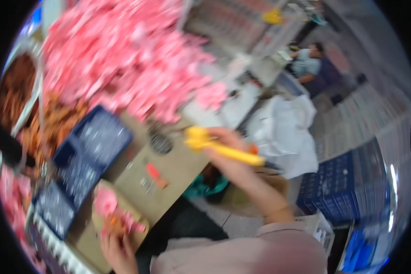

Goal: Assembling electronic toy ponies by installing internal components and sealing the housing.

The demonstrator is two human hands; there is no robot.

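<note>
Yellow: one long tool [235, 153], slanting just about the clock's centre, its dark end toward 4 o'clock. My right hand [220, 140] has it; fingers bent closed around the shaft, no visible gap, finer detail blurred. Held across the palm, I judge, for a firm hold.

Orange: one piece [116, 224], at 7 o'clock, on a tan pad [97, 224]. My left hand [116, 250] meets it; fingers bent, tips at its near edge. Pinching or only steadying, I cannot tell from here.

Pink: one round piece [106, 201], same pad, just beyond the orange. The pad probably serves to keep both together.

Blue: bins [65, 153], at 9 o'clock, small clear bits inside; placed, by my reckoning, for easy left-hand reach.

Red: one strip [153, 171], on the bench [182, 170] between the hands, small metal bits [146, 183] just beside it.

Pink, bulk: one heap [123, 55], at 11 o'clock, apparently pushed to the far side to free working room.

White: one bag [283, 132], at 3 o'clock, well apart from the pad.
</note>
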